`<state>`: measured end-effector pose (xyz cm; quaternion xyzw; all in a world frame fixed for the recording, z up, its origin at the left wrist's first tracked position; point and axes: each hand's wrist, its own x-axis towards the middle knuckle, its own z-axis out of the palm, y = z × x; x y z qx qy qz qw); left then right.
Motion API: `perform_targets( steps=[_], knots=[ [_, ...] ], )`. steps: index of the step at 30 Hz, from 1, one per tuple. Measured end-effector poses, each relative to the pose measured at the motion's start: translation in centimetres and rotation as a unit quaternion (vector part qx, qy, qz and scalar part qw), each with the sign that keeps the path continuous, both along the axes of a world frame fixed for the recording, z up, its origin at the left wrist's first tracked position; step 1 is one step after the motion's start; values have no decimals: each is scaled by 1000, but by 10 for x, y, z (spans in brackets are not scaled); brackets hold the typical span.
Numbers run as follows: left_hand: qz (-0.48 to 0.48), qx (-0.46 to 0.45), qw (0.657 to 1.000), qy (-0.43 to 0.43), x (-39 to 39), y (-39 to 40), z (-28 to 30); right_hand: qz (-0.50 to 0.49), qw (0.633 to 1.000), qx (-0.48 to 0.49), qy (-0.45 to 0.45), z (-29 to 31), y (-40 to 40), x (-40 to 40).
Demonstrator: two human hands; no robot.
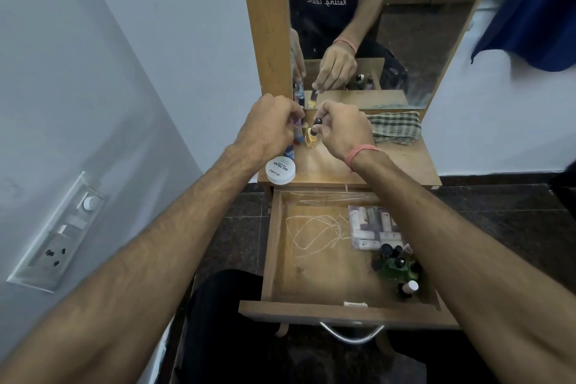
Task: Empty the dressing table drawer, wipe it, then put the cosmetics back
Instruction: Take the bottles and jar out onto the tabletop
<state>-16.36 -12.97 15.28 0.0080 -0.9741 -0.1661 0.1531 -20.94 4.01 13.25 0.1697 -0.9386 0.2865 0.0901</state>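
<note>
While the drawer (314,259) hangs open at six o'clock, emptying looks only part done: a clear packet of tubes (372,227) and dark bottles (397,268) remain at its three o'clock side. On the bench (405,165), the right hand (343,131) pinches a yellow polish bottle (311,135); the left hand (268,126) grasps a pink tube (78,125). The checked cloth (394,128) lies unused, so wiping and restocking remain.

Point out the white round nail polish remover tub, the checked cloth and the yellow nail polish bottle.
White round nail polish remover tub (280,171): head view, on its lid.
Checked cloth (395,128): head view, mid-fold.
Yellow nail polish bottle (310,138): head view, glass body.
</note>
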Motion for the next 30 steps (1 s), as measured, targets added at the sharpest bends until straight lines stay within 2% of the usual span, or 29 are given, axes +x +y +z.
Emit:
perform_targets(
  steps=[16, 30],
  knots=[
    [-1, -94, 994, -49, 0, 11, 6, 14, 1000, 10, 1, -5, -5, -10],
    [9, -71, 996, -51, -2, 8, -2, 17, 998, -26, -48, -17, 11, -16]
  ],
)
